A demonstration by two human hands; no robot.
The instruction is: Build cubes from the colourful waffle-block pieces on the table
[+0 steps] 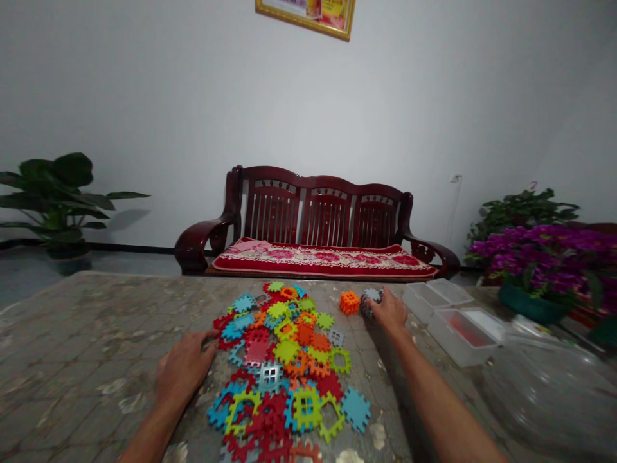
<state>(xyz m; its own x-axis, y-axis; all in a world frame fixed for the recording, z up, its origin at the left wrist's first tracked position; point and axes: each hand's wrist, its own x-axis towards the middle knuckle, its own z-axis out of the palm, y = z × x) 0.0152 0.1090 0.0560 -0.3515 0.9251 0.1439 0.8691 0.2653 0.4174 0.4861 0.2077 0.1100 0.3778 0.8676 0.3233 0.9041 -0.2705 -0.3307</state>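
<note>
Cube, grey, in right hand

I'm in: a home, living room by its look | facing me: wooden sofa, floral mat | around me: potted plant, purple flowers, framed picture

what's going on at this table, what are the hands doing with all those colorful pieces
A person is handling toothed plastic pieces. The right hand has its fingers on a grey block, beside an orange cube standing on the table. The left hand is at the left edge of the loose, mixed-color pile, close to some red pieces; whether it touches them is hard to tell.
</note>
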